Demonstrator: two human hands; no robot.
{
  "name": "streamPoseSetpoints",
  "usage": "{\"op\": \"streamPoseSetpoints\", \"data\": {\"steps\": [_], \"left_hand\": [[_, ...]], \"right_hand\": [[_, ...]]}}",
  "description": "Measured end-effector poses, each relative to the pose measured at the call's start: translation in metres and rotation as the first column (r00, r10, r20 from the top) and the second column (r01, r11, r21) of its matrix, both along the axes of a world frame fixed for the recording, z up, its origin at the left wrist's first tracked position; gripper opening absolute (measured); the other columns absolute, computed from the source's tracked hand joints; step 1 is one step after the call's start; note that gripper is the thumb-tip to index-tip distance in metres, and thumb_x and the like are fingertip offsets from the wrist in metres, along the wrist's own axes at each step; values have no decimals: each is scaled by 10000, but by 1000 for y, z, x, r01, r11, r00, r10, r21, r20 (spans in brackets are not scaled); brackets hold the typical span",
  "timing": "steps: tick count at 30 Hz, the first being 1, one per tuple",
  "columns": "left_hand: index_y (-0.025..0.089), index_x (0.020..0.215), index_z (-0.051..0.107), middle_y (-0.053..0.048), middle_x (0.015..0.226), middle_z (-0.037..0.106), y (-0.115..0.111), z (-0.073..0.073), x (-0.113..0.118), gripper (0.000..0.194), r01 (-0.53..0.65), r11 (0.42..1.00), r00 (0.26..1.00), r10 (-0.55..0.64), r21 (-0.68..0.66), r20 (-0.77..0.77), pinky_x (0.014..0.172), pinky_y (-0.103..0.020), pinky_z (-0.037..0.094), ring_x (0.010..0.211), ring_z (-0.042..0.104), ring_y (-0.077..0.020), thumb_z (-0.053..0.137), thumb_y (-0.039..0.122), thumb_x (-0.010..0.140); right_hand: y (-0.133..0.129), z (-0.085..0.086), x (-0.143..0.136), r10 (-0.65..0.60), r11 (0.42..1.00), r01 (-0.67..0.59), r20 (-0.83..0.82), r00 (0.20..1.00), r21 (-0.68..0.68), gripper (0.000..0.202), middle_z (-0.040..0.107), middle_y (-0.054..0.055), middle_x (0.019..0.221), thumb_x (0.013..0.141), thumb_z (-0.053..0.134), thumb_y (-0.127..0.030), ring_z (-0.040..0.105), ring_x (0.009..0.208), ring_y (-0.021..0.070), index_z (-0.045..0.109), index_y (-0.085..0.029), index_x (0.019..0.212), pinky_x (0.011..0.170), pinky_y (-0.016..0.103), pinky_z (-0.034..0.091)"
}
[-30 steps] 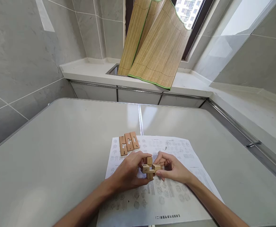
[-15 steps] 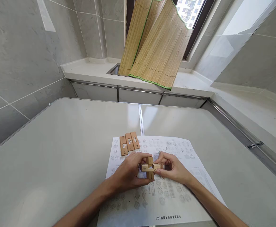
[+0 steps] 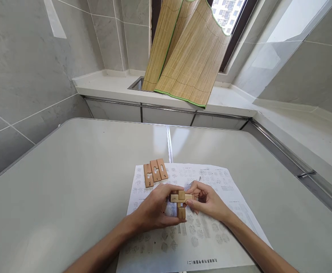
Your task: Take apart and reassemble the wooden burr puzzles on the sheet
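Crosswise block (image 3: 174, 198) has shifted up along the upright block (image 3: 181, 213) since the frame half a second ago, and now sits close under its top end. Left hand (image 3: 154, 204) is clamped on the upright block, fingers over the top and thumb under the bottom. Right hand (image 3: 208, 203) pinches the right end of the crosswise block between thumb and fingers. Both blocks are held above the printed sheet (image 3: 211, 242). If the two hands pull at different angles, the notches could bind; if the left grip loosens, the upright block could tip or drop onto the paper. Beyond the left hand, three slotted wooden pieces (image 3: 158, 176) lie side by side at the sheet's far left corner, on the table (image 3: 69, 170). Farther off, a straw mat (image 3: 188, 64) drapes over the ledge (image 3: 106, 83).
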State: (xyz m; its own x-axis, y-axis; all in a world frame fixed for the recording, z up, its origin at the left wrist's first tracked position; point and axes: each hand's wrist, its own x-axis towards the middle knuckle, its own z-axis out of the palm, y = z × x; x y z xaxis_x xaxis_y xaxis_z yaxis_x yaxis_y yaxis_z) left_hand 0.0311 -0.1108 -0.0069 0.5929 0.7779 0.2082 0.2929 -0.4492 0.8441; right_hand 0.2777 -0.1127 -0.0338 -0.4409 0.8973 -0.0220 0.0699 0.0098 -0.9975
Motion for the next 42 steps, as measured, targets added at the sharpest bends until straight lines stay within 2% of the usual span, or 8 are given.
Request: {"op": "streamPoseSetpoints", "data": {"steps": [10, 18, 22, 28, 32, 35, 38, 42], "left_hand": [[236, 1292, 607, -68, 1182, 722, 0, 0, 0, 665, -10, 999, 1000, 10, -34, 1, 925, -407, 552, 1044, 690, -270, 903, 259, 697], [239, 1312, 592, -60, 1186, 704, 3, 6, -2, 678, -50, 968, 990, 80, -245, 116, 911, -383, 578, 1064, 677, -251, 915, 403, 739], [235, 1299, 599, -75, 1240, 668, 4, 5, -4, 643, 3, 938, 981, 65, -348, 185, 970, -386, 573, 1178, 650, -262, 909, 392, 759], [243, 1289, 603, -89, 1302, 651, 7, -1, -7, 641, 65, 893, 954, 75, -446, 289, 1047, -418, 559, 1248, 638, -271, 923, 384, 751], [220, 1287, 609, -107, 1269, 682, 12, -5, -8, 629, 34, 904, 936, 121, -427, 330, 1069, -448, 540, 1225, 656, -280, 914, 404, 768], [215, 1306, 589, -112, 1263, 705, 15, -8, -9, 651, 4, 897, 916, 174, -442, 361, 1098, -467, 520, 1228, 667, -285, 909, 417, 776], [215, 1343, 563, -123, 1314, 697, 16, -9, -9, 710, -56, 889, 910, 232, -455, 342, 1119, -475, 513, 1260, 658, -293, 917, 427, 765], [213, 1338, 548, -114, 1277, 713, 15, -9, -9, 703, -72, 898, 929, 219, -433, 299, 1127, -475, 509, 1222, 680, -279, 909, 430, 774]], "right_hand": [[1, -3, 0, 18, 999, -19, -34, 999, -32, 340, 708, -14, 689, 897, 821, -462, 585, 493, 119, 639, -206, 1024, 540, 265, 443], [4, 2, -2, -25, 996, 18, -79, 997, -86, 382, 736, 7, 791, 949, 744, -492, 535, 487, 102, 588, -220, 1169, 552, 272, 469], [3, 2, -2, -26, 998, 23, -53, 998, -52, 345, 716, 15, 813, 984, 689, -507, 534, 519, 110, 599, -213, 1141, 565, 280, 466], [0, 2, -4, -37, 990, 18, 138, 990, 141, 314, 654, 16, 873, 950, 742, -475, 522, 635, 140, 656, -240, 1139, 599, 282, 452], [-2, 6, -7, -28, 943, -65, 273, 962, 326, 338, 656, 86, 1239, 921, 781, -399, 543, 700, 148, 676, -282, 1220, 648, 312, 506], [-3, 7, -9, 2, 907, -126, 297, 955, 402, 407, 637, 108, 1374, 940, 762, -345, 658, 974, 237, 646, -314, 1329, 826, 391, 574], [-4, 6, -11, 44, 859, -198, 317, 947, 472, 452, 645, 106, 1405, 961, 734, -291, 590, 1283, 307, 603, -310, 1393, 1041, 497, 533], [-6, 5, -14, 49, 821, -250, 374, 926, 513, 359, 695, 96, 1305, 1007, 680, -274, 622, 1223, 291, 625, -299, 1360, 1027, 490, 544]]}}
